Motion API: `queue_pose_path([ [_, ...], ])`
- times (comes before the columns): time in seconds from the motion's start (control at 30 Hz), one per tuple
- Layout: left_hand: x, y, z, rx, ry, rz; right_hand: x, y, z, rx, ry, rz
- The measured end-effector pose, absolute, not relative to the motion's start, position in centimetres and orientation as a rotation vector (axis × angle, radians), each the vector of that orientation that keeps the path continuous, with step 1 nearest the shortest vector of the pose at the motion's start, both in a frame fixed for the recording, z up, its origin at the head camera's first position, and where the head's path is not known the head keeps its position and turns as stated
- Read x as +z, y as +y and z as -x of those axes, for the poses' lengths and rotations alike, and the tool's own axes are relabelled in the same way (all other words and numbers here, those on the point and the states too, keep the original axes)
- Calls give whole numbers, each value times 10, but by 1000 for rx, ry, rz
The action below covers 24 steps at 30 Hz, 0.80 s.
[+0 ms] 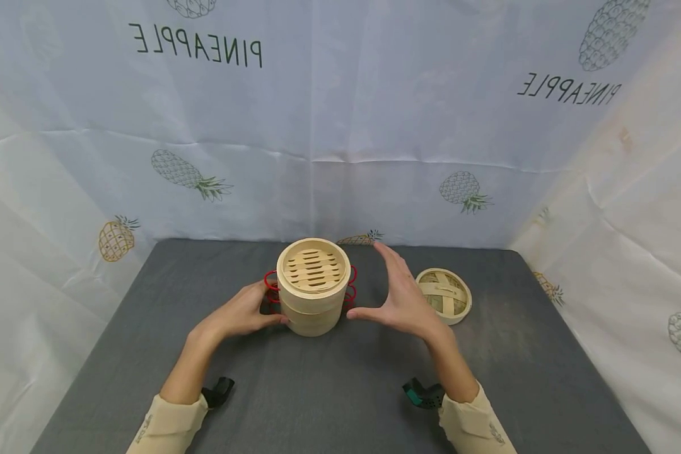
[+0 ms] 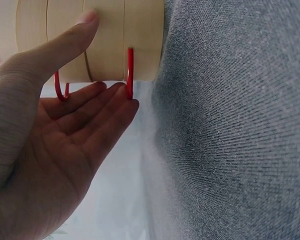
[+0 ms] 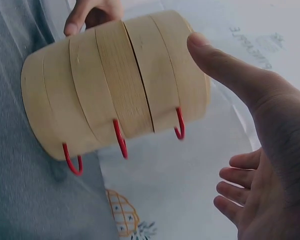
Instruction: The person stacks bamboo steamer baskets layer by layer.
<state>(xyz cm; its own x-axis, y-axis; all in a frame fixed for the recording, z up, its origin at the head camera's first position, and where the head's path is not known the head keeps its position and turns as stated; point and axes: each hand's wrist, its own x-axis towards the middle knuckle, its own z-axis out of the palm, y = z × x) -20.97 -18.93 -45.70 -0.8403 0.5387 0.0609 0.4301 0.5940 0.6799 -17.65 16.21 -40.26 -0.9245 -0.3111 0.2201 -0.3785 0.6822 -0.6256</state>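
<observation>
A stack of round bamboo steamer baskets (image 1: 312, 312) stands upright on the dark table. Its top tier shows a slatted floor, and red loop handles (image 3: 120, 139) stick out from both sides. My left hand (image 1: 241, 312) is at the stack's left side, thumb at the front of its wall. In the left wrist view its fingers (image 2: 102, 117) extend nearly straight beside the red handles; firm contact is unclear. My right hand (image 1: 405, 299) is spread to the right of the stack, apart from it, with thumb and fingers wide and nothing held.
A round bamboo lid (image 1: 442, 296) with crossed woven strips lies on the table (image 1: 318, 397) beyond my right hand. White cloth (image 1: 340, 126) printed with pineapples hangs behind the table and along both sides. Dark straps with devices sit at both wrists.
</observation>
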Motion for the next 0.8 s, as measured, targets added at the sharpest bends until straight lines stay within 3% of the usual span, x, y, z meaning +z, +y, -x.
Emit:
queue_pose_path([
  [0.8,-459,-190,210,1093,2651,-804,-409,217,175,1159,-2807,-423],
])
